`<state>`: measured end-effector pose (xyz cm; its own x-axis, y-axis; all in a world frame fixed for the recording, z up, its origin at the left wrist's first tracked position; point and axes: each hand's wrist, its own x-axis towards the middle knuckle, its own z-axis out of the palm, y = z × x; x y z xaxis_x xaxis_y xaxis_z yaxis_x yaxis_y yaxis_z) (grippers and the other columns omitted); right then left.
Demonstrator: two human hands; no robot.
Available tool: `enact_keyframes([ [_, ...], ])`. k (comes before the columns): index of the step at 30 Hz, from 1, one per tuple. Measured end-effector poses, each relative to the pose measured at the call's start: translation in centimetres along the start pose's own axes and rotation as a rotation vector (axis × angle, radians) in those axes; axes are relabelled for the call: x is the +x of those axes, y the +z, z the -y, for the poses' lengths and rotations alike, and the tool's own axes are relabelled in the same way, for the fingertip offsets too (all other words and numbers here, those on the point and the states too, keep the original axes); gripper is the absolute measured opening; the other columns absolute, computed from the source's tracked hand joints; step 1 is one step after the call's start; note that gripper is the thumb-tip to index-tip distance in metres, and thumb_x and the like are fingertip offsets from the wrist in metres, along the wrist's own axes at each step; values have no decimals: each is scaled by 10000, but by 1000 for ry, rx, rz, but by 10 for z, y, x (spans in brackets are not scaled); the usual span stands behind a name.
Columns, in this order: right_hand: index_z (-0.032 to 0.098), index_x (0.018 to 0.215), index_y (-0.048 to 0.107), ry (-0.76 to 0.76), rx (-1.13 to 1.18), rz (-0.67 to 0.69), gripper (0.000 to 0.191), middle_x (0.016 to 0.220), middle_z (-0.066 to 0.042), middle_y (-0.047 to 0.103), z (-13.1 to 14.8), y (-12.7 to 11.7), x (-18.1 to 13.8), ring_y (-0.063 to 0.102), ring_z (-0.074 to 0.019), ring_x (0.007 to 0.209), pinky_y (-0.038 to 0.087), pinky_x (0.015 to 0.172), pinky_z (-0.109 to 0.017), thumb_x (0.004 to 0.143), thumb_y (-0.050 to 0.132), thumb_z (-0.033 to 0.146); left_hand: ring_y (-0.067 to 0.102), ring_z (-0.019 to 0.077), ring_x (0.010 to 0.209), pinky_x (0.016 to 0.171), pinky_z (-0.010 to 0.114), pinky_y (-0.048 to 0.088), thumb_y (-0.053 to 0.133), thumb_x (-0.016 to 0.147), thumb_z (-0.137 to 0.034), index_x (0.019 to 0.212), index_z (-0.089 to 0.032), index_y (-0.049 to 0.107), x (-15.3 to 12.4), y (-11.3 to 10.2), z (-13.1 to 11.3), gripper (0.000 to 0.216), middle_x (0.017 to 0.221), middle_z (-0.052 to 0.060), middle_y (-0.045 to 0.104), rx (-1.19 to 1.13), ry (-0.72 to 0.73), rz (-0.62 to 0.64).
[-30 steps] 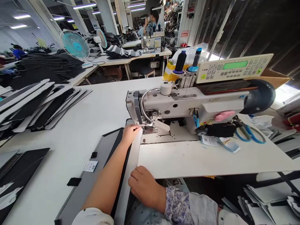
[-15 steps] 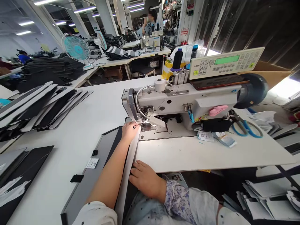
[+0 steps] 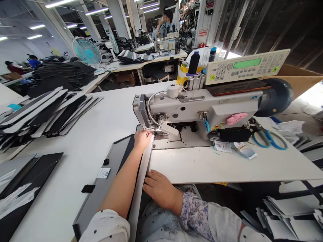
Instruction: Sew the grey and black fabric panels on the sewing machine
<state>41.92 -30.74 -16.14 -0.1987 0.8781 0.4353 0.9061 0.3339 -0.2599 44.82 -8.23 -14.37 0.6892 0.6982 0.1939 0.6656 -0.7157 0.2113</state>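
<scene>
Your white worktop carries the sewing machine, with a grey panel lying left of it, dark panels farther left, and a printed tag and blue-handled scissors at right.

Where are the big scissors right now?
In the head view, the big scissors are on the right side of the table, just right of the black bundle.

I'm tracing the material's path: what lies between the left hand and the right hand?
The head view shows a length of pale strip running from the left hand, beside the sewing machine, toward the right hand.
</scene>
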Motion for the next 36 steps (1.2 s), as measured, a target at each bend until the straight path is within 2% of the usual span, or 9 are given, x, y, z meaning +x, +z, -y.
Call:
enact_keyframes([
  [5, 169, 946, 609, -4, 4, 36, 82, 977, -59, 647, -3, -7, -12, 522, -202, 1059, 350, 1063, -378, 909, 536, 176, 568, 242, 986, 928, 355, 414, 487, 868, -329, 883, -227, 694, -3, -1, -4, 231, 972, 64, 669, -7, 14, -7],
  [9, 170, 969, 611, -1, -18, 41, 113, 1006, -59, 656, -7, -13, -19, 515, -197, 1114, 322, 1099, -378, 910, 518, 149, 542, 253, 1027, 946, 370, 398, 454, 904, -328, 986, -222, 687, -21, -11, -5, 268, 1048, 88, 650, 35, 98, -65],
  [12, 174, 967, 612, 3, -27, 47, 116, 1020, -58, 655, -9, -14, -20, 514, -198, 1119, 314, 1106, -377, 909, 514, 151, 541, 249, 1018, 944, 388, 385, 405, 929, -294, 1068, -267, 681, -44, -22, 0, 310, 1079, 79, 654, 109, 242, -4],
  [15, 176, 940, 610, 1, -27, 68, 96, 995, -52, 652, -11, -15, -16, 523, -198, 1080, 319, 1096, -375, 905, 523, 158, 539, 243, 1031, 946, 394, 382, 390, 918, -211, 1202, -307, 626, -62, -29, 3, 382, 1180, 64, 633, 186, 294, 48],
  [21, 175, 878, 603, 35, -23, 93, 61, 924, -44, 645, -17, -25, -6, 529, -191, 979, 352, 1041, -363, 887, 554, 139, 533, 249, 1034, 908, 390, 402, 400, 879, -131, 1235, -299, 600, -57, -28, -1, 442, 1227, 60, 609, 244, 306, 48],
  [28, 171, 853, 597, 83, -24, 86, 47, 917, -31, 636, -32, -27, 5, 526, -188, 952, 372, 984, -351, 862, 579, 128, 544, 234, 963, 863, 375, 399, 420, 860, -126, 1103, -291, 661, -55, -39, -11, 380, 1074, 67, 652, 263, 318, 128],
  [30, 170, 851, 597, 84, -28, 93, 47, 918, -34, 635, -37, -25, 8, 525, -188, 946, 389, 952, -345, 861, 582, 127, 553, 239, 949, 838, 374, 408, 421, 864, -162, 1102, -284, 660, -58, -44, -16, 359, 1063, 72, 650, 274, 305, 131],
  [34, 173, 831, 600, 104, -65, 75, 72, 911, -37, 630, -46, -19, 14, 526, -189, 952, 406, 929, -341, 873, 575, 121, 576, 280, 951, 793, 374, 438, 517, 829, -342, 1143, -231, 636, -65, -47, -24, 353, 1007, 111, 641, 274, 234, 169],
  [36, 173, 837, 602, 125, -79, 54, 77, 946, -43, 629, -50, -17, 16, 526, -192, 973, 411, 932, -344, 874, 571, 112, 600, 269, 937, 782, 355, 448, 514, 810, -287, 1181, -219, 608, -67, -46, -26, 388, 1008, 110, 651, 254, 183, 215],
])
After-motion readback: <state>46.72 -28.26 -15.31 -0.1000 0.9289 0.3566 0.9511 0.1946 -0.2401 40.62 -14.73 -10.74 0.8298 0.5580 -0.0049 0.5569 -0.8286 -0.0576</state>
